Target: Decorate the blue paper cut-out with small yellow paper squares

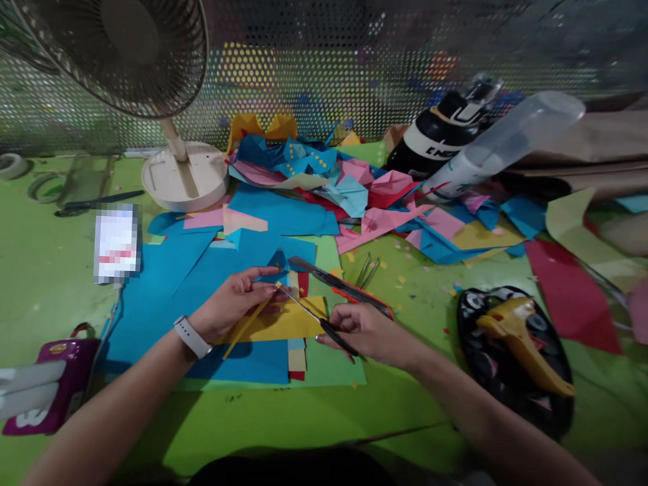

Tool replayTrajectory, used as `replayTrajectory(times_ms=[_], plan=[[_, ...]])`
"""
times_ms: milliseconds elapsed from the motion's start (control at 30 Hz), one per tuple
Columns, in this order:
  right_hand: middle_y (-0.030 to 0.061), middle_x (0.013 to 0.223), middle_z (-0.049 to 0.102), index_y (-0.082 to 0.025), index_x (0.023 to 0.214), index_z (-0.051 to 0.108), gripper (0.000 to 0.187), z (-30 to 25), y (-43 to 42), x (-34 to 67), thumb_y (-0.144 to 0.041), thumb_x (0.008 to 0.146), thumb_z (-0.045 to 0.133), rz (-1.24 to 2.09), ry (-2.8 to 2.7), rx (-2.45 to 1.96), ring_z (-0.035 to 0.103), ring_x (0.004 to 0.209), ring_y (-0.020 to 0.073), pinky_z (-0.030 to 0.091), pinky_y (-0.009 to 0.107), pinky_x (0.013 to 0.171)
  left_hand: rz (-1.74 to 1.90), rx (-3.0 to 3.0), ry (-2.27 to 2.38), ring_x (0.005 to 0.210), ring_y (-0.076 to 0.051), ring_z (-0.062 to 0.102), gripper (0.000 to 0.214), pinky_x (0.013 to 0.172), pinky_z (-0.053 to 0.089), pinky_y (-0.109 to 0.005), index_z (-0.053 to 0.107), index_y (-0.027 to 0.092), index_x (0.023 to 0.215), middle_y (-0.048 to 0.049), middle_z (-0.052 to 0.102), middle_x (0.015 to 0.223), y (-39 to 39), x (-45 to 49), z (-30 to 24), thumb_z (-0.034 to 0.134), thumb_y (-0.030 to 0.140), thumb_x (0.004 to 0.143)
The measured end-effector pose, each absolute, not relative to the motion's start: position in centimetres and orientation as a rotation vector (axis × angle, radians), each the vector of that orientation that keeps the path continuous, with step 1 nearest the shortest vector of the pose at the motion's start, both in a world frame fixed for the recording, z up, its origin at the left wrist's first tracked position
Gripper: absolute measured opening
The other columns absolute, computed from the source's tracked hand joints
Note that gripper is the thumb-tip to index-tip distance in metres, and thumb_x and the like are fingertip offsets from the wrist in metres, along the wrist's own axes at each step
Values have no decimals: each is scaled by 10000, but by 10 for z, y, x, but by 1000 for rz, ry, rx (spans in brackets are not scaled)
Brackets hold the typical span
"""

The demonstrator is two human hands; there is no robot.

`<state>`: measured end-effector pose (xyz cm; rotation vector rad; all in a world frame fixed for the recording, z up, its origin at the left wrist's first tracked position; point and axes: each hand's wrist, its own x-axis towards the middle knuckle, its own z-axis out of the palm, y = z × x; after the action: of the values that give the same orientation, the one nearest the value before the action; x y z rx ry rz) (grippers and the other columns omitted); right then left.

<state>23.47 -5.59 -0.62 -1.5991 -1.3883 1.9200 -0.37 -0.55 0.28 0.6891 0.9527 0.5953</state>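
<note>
Yellow strip (249, 323) pinched in left hand (234, 303), w/ right hand (371, 334) gripping cutter (313, 315)

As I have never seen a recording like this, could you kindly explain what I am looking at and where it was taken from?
There is no machine here: these are a person's two bare hands, filmed by a camera on their head looking down. The left hand, with a white wristband, pinches a yellow paper strip. The right hand grips a thin tool whose tip meets the strip. On the green table lie coloured paper sheets; a fan stands behind.
</note>
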Motion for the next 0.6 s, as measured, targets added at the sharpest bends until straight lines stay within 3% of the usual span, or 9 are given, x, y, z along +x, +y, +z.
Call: replayTrajectory(times_ms=[600], plan=[[-64,538,502,-197,645,469,571,-7,-56,233,-624,533,830,1894,-1411,-1639,451,495,78,308,220,453,580,760,1009,872,-175,730,377,782,565,-289,519,116,1269,-143,759,996,-6,-2,2,619,152,907]])
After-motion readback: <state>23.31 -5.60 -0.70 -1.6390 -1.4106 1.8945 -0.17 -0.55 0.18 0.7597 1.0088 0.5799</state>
